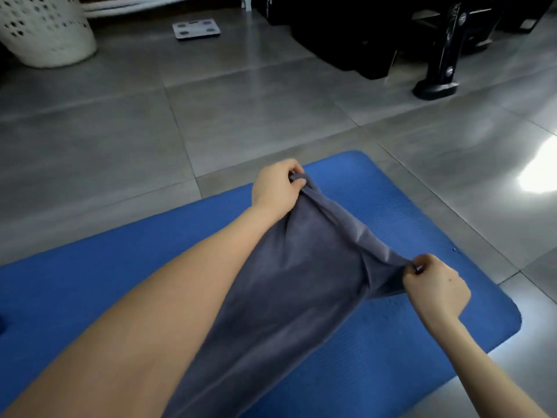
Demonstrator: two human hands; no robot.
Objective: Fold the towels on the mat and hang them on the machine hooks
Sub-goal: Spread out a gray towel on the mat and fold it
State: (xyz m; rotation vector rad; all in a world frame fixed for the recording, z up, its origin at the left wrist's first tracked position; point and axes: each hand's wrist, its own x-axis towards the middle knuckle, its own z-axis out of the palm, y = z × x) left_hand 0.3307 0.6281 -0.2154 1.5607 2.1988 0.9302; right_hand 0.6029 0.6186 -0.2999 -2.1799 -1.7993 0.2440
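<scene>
The towel (pixel 301 282) is being held stretched over the mat (pixel 90 285); judged soft, light and limp, it is best being taken by its corners; one corner is being pinched by the left grip (pixel 275 188) at the towel's 12 o'clock, arm outstretched; another by the right grip (pixel 437 285) at 3 o'clock.

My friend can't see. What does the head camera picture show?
The left hand and right hand each pinch a corner of a grey towel, holding it up over a blue mat on a grey tiled floor. Farther back stand a white basket, a scale and a black machine.
</scene>
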